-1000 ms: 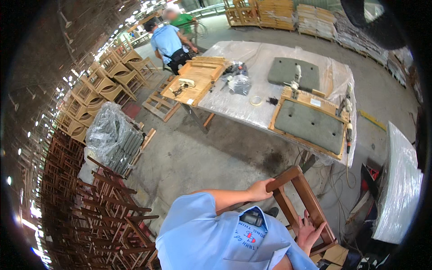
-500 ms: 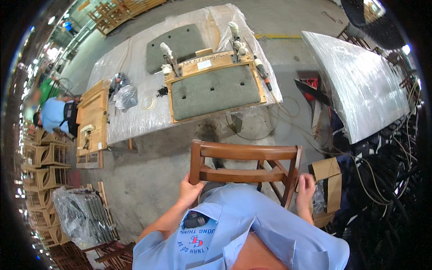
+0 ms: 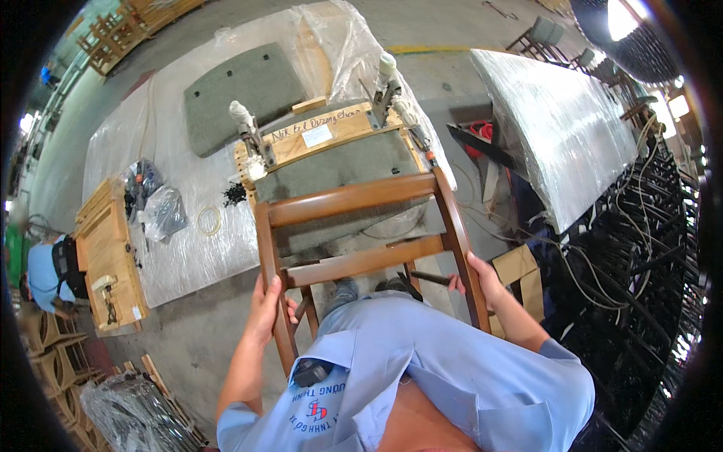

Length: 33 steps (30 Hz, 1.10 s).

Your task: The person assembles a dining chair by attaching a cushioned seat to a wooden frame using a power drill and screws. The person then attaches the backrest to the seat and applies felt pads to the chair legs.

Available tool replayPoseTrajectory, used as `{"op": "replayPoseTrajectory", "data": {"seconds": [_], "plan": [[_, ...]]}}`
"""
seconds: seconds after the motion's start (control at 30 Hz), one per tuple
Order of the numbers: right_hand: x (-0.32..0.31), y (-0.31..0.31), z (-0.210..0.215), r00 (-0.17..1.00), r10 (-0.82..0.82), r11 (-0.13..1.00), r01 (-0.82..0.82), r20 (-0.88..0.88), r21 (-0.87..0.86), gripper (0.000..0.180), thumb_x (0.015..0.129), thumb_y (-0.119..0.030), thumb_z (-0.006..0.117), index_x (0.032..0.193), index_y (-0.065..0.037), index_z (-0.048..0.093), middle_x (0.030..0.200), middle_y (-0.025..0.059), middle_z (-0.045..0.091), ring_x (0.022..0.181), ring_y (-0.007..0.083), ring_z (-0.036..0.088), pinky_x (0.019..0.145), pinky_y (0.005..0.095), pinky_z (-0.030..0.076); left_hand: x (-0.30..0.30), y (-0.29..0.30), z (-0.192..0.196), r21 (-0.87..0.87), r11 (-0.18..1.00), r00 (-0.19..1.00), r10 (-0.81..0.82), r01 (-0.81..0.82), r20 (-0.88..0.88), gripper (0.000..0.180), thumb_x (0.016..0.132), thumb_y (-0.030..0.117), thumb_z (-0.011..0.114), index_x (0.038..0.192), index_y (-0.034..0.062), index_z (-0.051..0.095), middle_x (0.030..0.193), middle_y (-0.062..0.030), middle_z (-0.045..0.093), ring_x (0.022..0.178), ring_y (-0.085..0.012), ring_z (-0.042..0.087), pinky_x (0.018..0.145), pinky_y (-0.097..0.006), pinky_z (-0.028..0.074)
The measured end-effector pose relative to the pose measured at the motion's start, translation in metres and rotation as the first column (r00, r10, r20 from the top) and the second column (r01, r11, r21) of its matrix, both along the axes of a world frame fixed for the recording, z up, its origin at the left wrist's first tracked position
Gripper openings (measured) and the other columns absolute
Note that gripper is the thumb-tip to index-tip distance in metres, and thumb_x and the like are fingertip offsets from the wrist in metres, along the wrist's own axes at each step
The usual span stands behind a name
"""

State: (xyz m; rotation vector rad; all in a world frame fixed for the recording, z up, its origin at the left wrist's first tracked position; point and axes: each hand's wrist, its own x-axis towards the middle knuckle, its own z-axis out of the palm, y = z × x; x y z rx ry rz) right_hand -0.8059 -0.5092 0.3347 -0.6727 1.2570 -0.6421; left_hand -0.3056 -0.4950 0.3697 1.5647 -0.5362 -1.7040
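Observation:
A brown wooden chair [image 3: 354,197] is held up in front of me, its back rails crossing the view. My left hand [image 3: 265,310] wraps round the chair's left post, and my right hand [image 3: 484,282] grips the right post. Both are closed on the wood. Beyond the top rail, a wooden jig [image 3: 343,129] lies on the table with a grey upholstered panel [image 3: 316,167] in it. The chair hides part of that panel. Two toggle clamps with white-wrapped handles stand on the jig, the left clamp [image 3: 242,120] and the right clamp [image 3: 386,71].
A plastic-covered table [image 3: 181,256] bears another grey panel [image 3: 241,96], bagged parts [image 3: 163,213] and a tape ring [image 3: 209,221]. A wooden jig [image 3: 113,264] lies at its left end. To the right are a wrapped board [image 3: 557,128], hoses and a cardboard box [image 3: 517,273]. A co-worker [image 3: 51,275] is far left.
The chair has come up and forward, now overlapping the jig and grey panel. My right hand, formerly beside the right post, now grips it. My left hand has shifted leftward with the chair.

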Motion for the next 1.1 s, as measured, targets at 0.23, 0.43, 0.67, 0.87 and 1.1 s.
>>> {"op": "replayPoseTrajectory", "data": {"seconds": [0.23, 0.43, 0.67, 0.87, 1.1], "plan": [[0.035, -0.117, 0.045, 0.997, 0.014, 0.987, -0.001, -0.081, 0.160, 0.058, 0.106, -0.053, 0.050, 0.114, 0.003, 0.058, 0.063, 0.0136, 0.061, 0.066, 0.0260, 0.066, 0.070, 0.0361, 0.052, 0.018, -0.062, -0.002, 0.177, 0.984, 0.999, 0.028, -0.034, 0.036, 0.056, 0.102, 0.056, 0.058, 0.131, 0.0091, 0.048, 0.077, -0.0114, 0.064, 0.059, -0.0172, 0.062, 0.050, -0.034, 0.057], [0.037, -0.164, 0.037, 0.993, 0.000, 0.945, 0.038, -0.115, 0.324, 0.051, 0.107, -0.048, 0.050, 0.122, 0.000, 0.056, 0.061, 0.0137, 0.059, 0.057, 0.0261, 0.063, 0.069, 0.0390, 0.055, 0.020, -0.087, -0.007, 0.303, 0.952, 0.999, 0.033, -0.042, 0.033, 0.057, 0.102, 0.055, 0.057, 0.132, 0.0076, 0.048, 0.082, -0.0105, 0.062, 0.063, -0.0173, 0.062, 0.051, -0.034, 0.055], [0.035, -0.163, 0.039, 0.994, -0.031, 0.932, 0.066, -0.104, 0.357, 0.054, 0.103, -0.048, 0.059, 0.116, 0.004, 0.059, 0.076, 0.0124, 0.059, 0.058, 0.0252, 0.065, 0.063, 0.0386, 0.054, 0.015, -0.090, -0.008, 0.379, 0.920, 0.995, 0.091, -0.100, 0.041, 0.056, 0.102, 0.055, 0.057, 0.131, 0.0077, 0.049, 0.081, -0.0091, 0.061, 0.064, -0.0177, 0.062, 0.052, -0.035, 0.054], [0.021, -0.166, 0.038, 0.991, -0.043, 0.929, 0.086, -0.125, 0.360, 0.058, 0.103, -0.051, 0.060, 0.118, 0.005, 0.058, 0.071, 0.0130, 0.060, 0.058, 0.0249, 0.063, 0.066, 0.0388, 0.054, 0.005, -0.095, -0.016, 0.423, 0.905, 0.998, 0.059, -0.051, -0.005, 0.057, 0.102, 0.058, 0.055, 0.132, 0.0098, 0.050, 0.080, -0.0092, 0.061, 0.064, -0.0179, 0.062, 0.053, -0.035, 0.054], [0.028, -0.161, 0.041, 0.992, -0.008, 0.928, 0.054, -0.125, 0.368, 0.062, 0.102, -0.054, 0.059, 0.118, 0.005, 0.056, 0.065, 0.0141, 0.060, 0.059, 0.0247, 0.062, 0.070, 0.0388, 0.053, 0.005, -0.089, -0.019, 0.453, 0.890, 0.998, 0.050, -0.057, 0.028, 0.059, 0.102, 0.059, 0.054, 0.137, 0.0119, 0.047, 0.079, -0.0093, 0.061, 0.065, -0.0169, 0.061, 0.054, -0.034, 0.053]]}}
